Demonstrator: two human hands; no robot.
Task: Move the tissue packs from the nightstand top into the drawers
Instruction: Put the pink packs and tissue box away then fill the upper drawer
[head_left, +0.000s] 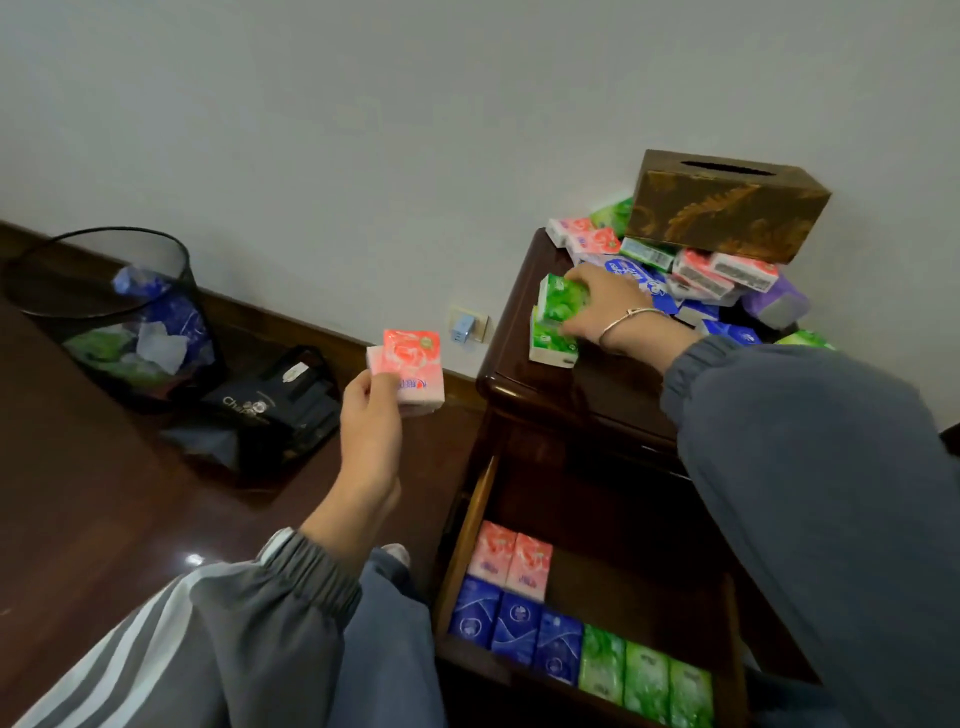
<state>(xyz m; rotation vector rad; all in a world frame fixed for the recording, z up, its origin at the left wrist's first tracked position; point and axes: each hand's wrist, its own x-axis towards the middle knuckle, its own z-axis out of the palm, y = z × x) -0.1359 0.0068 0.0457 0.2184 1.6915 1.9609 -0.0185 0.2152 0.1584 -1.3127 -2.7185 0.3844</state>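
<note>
My left hand (370, 415) holds pink tissue packs (410, 371) in the air, left of the dark wooden nightstand (524, 358). On the nightstand top my right hand (602, 306) grips a green tissue pack (558, 299) that sits on another green pack (550, 343). Behind it lies a pile of pink, blue, green and purple packs (696, 280). Below, the open drawer (467, 540) holds upright packs in rows: two pink (511, 564), three blue (514, 629) and three green (647, 675).
A brown patterned tissue box (727, 208) rests on the pile against the wall. A black mesh waste bin (114, 317) and a dark bag (270, 415) stand on the wood floor to the left. A wall socket with a plug (465, 325) is beside the nightstand.
</note>
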